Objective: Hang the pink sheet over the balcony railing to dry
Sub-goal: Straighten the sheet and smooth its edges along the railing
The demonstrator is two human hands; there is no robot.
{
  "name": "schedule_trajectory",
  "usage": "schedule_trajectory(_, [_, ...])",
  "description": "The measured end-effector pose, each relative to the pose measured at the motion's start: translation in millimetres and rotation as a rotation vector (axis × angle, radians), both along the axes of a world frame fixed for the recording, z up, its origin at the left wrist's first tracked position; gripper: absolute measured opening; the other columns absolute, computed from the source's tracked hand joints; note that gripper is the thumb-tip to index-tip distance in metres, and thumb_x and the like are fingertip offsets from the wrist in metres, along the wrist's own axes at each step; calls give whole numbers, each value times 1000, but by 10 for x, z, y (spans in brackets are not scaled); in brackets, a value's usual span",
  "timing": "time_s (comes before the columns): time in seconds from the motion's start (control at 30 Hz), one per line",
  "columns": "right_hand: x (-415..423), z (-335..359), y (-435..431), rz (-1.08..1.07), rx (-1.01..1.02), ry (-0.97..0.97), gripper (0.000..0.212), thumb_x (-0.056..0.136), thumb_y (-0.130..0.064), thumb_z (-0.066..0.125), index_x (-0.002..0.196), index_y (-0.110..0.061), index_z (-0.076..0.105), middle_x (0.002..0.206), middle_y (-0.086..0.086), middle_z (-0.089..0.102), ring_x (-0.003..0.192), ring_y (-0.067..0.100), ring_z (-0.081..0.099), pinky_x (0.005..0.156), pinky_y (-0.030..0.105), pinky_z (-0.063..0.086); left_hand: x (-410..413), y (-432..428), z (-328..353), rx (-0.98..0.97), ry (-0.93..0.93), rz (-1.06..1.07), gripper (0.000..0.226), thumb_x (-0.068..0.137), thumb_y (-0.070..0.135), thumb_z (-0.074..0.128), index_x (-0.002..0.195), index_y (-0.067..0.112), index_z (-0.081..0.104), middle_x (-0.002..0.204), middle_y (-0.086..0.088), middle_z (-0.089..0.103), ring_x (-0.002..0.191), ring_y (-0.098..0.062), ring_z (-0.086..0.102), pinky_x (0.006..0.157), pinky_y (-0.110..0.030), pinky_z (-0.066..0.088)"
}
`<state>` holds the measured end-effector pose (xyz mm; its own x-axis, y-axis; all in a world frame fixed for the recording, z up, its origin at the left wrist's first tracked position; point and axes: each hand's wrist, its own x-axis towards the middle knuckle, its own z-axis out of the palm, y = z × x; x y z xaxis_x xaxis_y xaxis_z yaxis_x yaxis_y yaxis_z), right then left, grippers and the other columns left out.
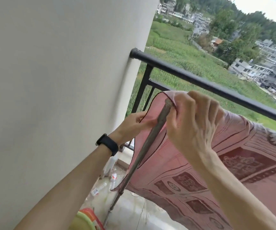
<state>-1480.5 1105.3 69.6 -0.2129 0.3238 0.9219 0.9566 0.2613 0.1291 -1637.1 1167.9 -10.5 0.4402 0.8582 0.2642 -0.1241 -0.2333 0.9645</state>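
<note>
The pink sheet, patterned with dark red panels, spreads from the centre to the right edge of the head view, below the black balcony railing. A grey metal pole rises from the floor, and the sheet's corner is draped over its top end. My right hand is closed on that corner at the pole's tip. My left hand, with a black watch on the wrist, pinches the sheet's dark-trimmed edge just left of the pole. The sheet's far right part lies close to the railing.
A white wall fills the left, meeting the railing's end. On the balcony floor below lie plastic bottles and a green and red plastic object. Beyond the railing are green fields and buildings far below.
</note>
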Motion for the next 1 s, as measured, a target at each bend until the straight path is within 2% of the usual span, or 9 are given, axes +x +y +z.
schedule_trajectory(0.07, [27, -341, -118, 65, -118, 73, 21, 87, -16, 69, 97, -20, 51, 87, -4, 58, 77, 18, 52, 70, 37, 42, 11, -19, -159, -63, 3, 31, 30, 80, 48, 73, 93, 21, 74, 91, -3, 72, 87, -16, 65, 87, -40, 52])
schedule_trajectory(0.13, [30, -661, -181, 65, -455, 269, 28, 89, -40, 70, 88, -21, 51, 73, -11, 56, 65, 15, 54, 59, 36, 48, 2, -33, -373, -80, 98, 88, 26, 84, 36, 73, 99, 15, 74, 99, -10, 74, 93, -25, 68, 92, -45, 52])
schedule_trajectory(0.27, [128, -1233, -98, -281, -953, 398, 66, 71, -92, 43, 71, -27, 46, 64, -12, 55, 58, 16, 57, 61, 33, 53, -32, -108, -777, -42, 376, 150, 14, 92, 25, 66, 99, 35, 74, 94, 15, 75, 90, -6, 70, 74, -13, 52])
schedule_trajectory(0.37, [182, -1454, -1, -405, -1160, 280, 84, 65, -102, 19, 72, -25, 53, 70, -7, 59, 65, 23, 60, 67, 33, 54, -20, -131, -932, 10, 522, 211, 22, 98, 40, 57, 97, 25, 74, 93, 7, 75, 90, -10, 70, 73, -17, 51])
schedule_trajectory(0.5, [272, -1690, 4, -248, -1151, 260, 68, 79, -90, 28, 96, -33, 59, 97, -14, 66, 89, 20, 66, 74, 33, 53, -19, -84, -1060, 104, 672, 380, 27, 101, 35, 48, 82, 17, 58, 73, 0, 66, 68, -21, 64, 65, -37, 50])
schedule_trajectory(0.63, [444, -1814, -59, -280, -1105, 219, 80, 73, -94, 24, 104, -27, 57, 101, -11, 66, 87, 22, 67, 69, 32, 52, -79, 1, -1058, 9, 495, 537, 27, 101, 33, 48, 74, 33, 50, 62, 7, 56, 52, -3, 56, 48, -12, 39])
schedule_trajectory(0.7, [472, -1853, -48, -235, -1147, 246, 74, 79, -87, 33, 103, -22, 59, 103, -7, 67, 88, 24, 67, 72, 34, 52, -3, -16, -1079, -170, 366, 424, 15, 98, 37, 54, 83, 33, 57, 70, 10, 61, 59, -1, 56, 52, -10, 41])
schedule_trajectory(0.8, [439, -1907, -35, -47, -1151, 304, 45, 93, -62, 51, 88, -17, 57, 87, 2, 71, 72, 22, 67, 67, 36, 54, 147, -69, -1296, -210, 561, 205, 18, 92, 36, 63, 101, 22, 69, 94, 7, 72, 86, -12, 66, 73, -23, 50])
schedule_trajectory(1.0, [684, -2056, -279, -107, -1004, 403, 28, 100, -28, 57, 85, -4, 56, 69, 11, 62, 62, 35, 63, 57, 42, 53, -125, -66, -1467, -2, 736, 481, 28, 99, 30, 54, 86, 10, 67, 70, -5, 63, 70, -29, 56, 64, -38, 42])
